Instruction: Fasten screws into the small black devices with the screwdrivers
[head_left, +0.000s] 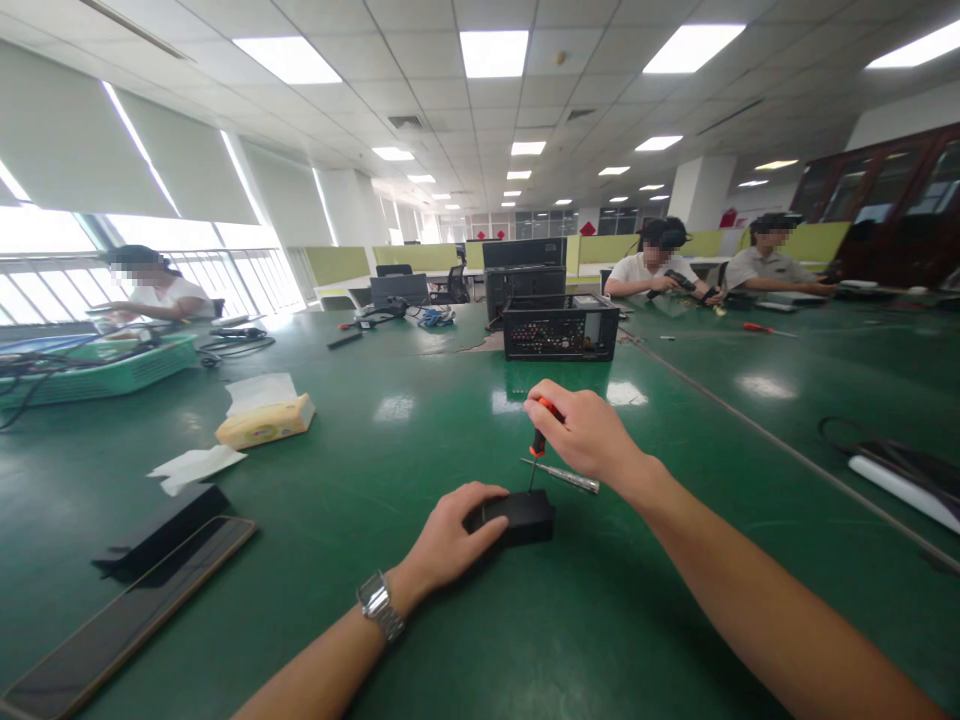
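A small black box-shaped device (529, 518) lies on the green table in front of me. My left hand (459, 530) grips its left end, with the thumb on the near side and the fingers over the far side. In my right hand (581, 430) is a screwdriver (538, 442) with an orange and black handle, held upright. Its thin shaft points down and its tip meets the top of the device. Just behind the device lies a second screwdriver (571, 478), slim with a clear handle, touched by neither hand.
Left on the table (315, 600) are a phone (135, 620), a black bracket-like piece (165, 530), a tissue pack (266, 420) and a green basket of cables (142, 368). A black computer case (561, 330) stands ahead. Right lies a white-edged device (904, 492). Several people sit around farther off.
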